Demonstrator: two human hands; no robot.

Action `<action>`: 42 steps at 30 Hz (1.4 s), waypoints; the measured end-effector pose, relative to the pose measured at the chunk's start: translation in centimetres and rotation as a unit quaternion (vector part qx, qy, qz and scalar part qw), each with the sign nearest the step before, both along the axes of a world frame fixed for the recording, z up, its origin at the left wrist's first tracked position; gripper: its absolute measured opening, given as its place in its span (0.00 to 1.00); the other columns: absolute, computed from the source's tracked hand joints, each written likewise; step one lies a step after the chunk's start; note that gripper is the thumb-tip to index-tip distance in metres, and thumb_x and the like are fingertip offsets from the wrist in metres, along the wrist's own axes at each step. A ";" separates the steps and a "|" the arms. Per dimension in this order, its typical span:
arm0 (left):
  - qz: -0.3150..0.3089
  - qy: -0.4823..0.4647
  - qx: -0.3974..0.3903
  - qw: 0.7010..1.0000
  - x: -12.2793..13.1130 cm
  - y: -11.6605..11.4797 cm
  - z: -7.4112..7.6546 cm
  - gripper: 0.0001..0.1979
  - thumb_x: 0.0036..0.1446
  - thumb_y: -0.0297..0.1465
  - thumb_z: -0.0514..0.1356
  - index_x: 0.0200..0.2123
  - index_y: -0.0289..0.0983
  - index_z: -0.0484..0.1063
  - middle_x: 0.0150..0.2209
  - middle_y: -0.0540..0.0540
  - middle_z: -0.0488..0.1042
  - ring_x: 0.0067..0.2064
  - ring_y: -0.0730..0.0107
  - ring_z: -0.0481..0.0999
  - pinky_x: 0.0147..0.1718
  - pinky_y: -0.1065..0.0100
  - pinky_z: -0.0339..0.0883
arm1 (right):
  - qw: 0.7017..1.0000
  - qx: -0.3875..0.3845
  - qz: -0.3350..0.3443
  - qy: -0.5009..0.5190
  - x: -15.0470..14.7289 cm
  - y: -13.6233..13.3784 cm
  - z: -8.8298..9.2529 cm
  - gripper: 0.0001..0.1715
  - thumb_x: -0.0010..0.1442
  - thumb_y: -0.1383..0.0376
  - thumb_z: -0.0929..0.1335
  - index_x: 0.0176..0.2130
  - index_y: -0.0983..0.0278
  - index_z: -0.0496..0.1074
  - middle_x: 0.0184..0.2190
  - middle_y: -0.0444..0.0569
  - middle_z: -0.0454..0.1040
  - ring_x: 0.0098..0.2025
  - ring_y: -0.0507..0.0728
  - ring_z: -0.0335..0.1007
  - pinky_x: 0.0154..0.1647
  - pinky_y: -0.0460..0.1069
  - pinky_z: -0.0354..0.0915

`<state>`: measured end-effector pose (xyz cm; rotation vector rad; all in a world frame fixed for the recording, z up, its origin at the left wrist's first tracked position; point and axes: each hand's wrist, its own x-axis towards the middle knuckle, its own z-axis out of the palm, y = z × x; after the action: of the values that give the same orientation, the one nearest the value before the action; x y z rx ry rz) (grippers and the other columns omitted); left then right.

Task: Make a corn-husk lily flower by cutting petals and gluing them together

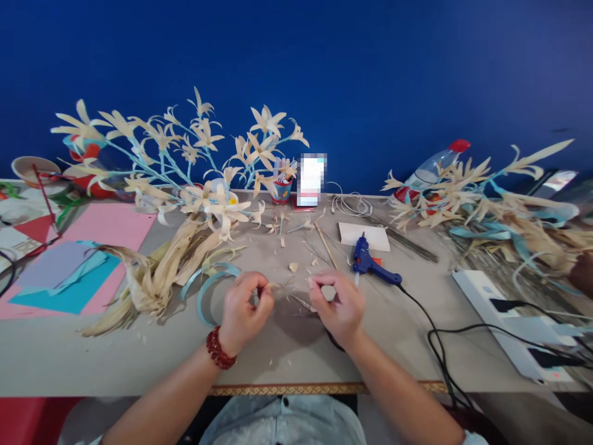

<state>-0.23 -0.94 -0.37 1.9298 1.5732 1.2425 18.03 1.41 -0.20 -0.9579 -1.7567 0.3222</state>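
My left hand (pixel 243 309) is closed in a pinch on a thin pale strip of dried corn husk (pixel 283 286) just above the grey table (pixel 139 358). My right hand (pixel 336 303) is closed too, pinching the other end of the strip. A red bead bracelet (pixel 218 350) circles my left wrist. A pile of dried corn husks (pixel 157 272) lies to the left of my left hand, beside a curl of light blue ribbon (pixel 208 284). A blue glue gun (pixel 370 264) rests just right of my right hand.
Husk flowers on blue stems (pixel 185 148) stand at the back left, more husk flowers (pixel 472 185) at the back right. Pink and blue paper sheets (pixel 78 259) lie far left. A white power strip (pixel 509 321) with black cables sits right. Thin wires (pixel 407 244) and a white pad (pixel 365 236) lie behind the glue gun.
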 end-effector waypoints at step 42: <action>-0.127 -0.006 0.014 0.992 0.0 -0.3 -0.8 0.08 0.61 0.26 0.53 0.29 0.38 0.65 0.26 0.49 0.68 0.30 0.69 0.68 0.31 0.68 0.59 | 0.913 -0.224 -0.063 -0.335 2.2 5.8 2.0 0.16 0.67 0.62 0.60 0.41 0.61 0.75 0.36 0.50 0.79 0.39 0.58 0.75 0.37 0.48 0.64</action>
<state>-0.28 -1.23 -1.19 2.0603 1.2609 1.1711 20.20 7.19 1.81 -1.6510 -2.2726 0.3433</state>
